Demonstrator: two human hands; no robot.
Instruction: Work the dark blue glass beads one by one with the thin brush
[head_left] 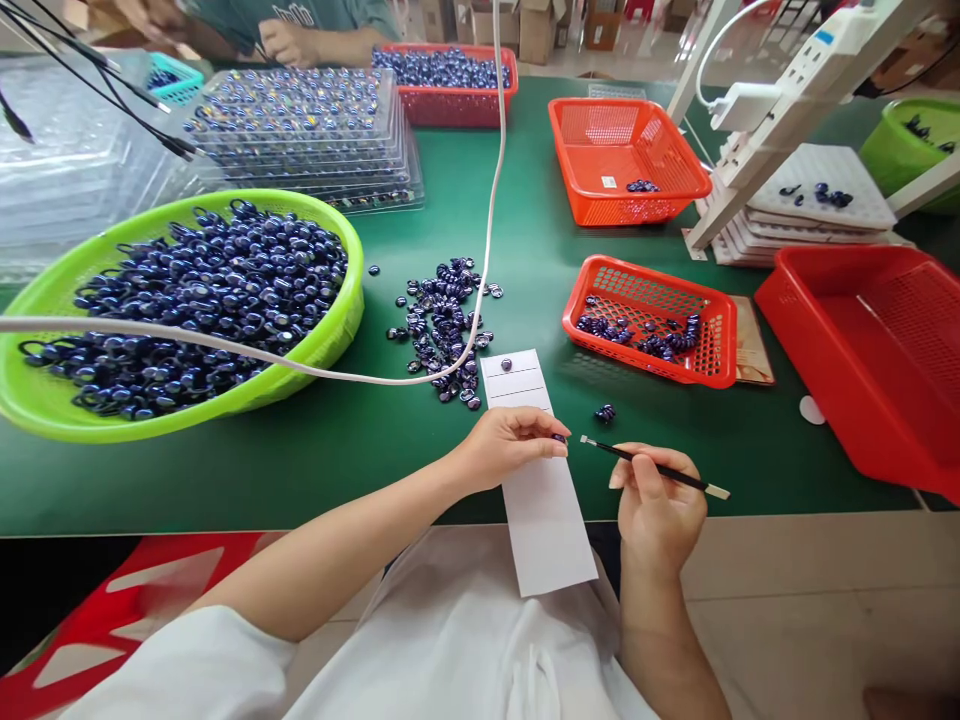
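"Small blue piece (559,438): where is it?"

"Above the green table (397,475), by the right edge of the white paper strip (551,530), pinched in the left hand (514,440), thumb and fingers hardly parted. In the right hand (664,510), fingers curl round a black tool (686,480)."

"How will it handle?"

"Light, stiff and slick, I'd guess, though fingertips mostly hide it. Pinch its rim."
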